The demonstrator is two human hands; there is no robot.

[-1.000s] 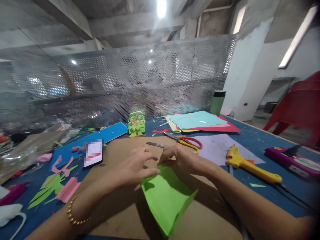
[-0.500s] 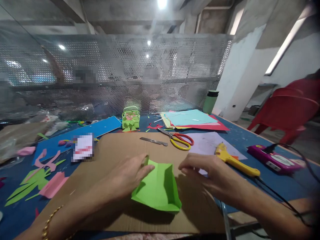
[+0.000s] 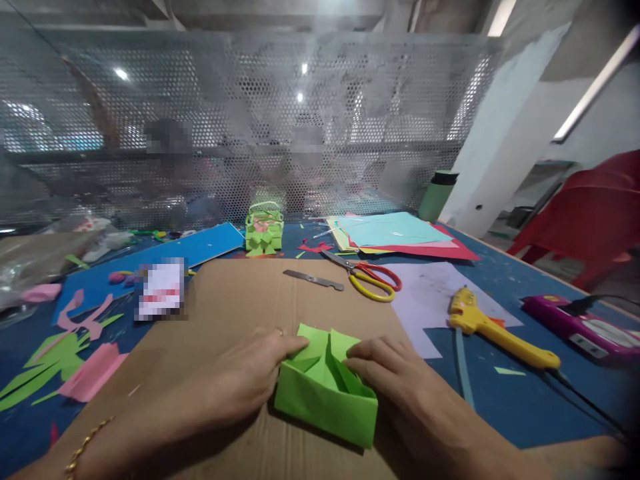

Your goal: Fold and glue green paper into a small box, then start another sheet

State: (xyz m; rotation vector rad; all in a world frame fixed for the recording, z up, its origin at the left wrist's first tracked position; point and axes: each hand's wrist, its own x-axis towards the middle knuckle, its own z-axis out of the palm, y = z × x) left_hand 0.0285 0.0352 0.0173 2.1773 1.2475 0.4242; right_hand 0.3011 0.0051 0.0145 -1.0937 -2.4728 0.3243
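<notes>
A folded piece of bright green paper (image 3: 320, 393) lies on a brown cardboard sheet (image 3: 240, 293) in front of me. My left hand (image 3: 250, 373) presses on its left edge, fingers together and pointing right. My right hand (image 3: 395, 380) rests on its right side, fingertips pushing a flap towards the middle. Both hands touch the paper from opposite sides. A gold bracelet (image 3: 83, 447) shows on my left wrist.
Beyond the cardboard lie a metal blade (image 3: 314, 280), red-and-yellow scissors (image 3: 367, 279), a yellow glue gun (image 3: 493, 327), a purple device (image 3: 580, 327), coloured paper sheets (image 3: 400, 237), a small green woven basket (image 3: 263, 233) and pink and green cut-outs (image 3: 75, 353). A perforated metal screen (image 3: 250, 127) backs the table.
The green paper has been laid flat and folded further, its sides turned in. My right hand came back from the right onto the paper; my left hand stays on its left edge.
</notes>
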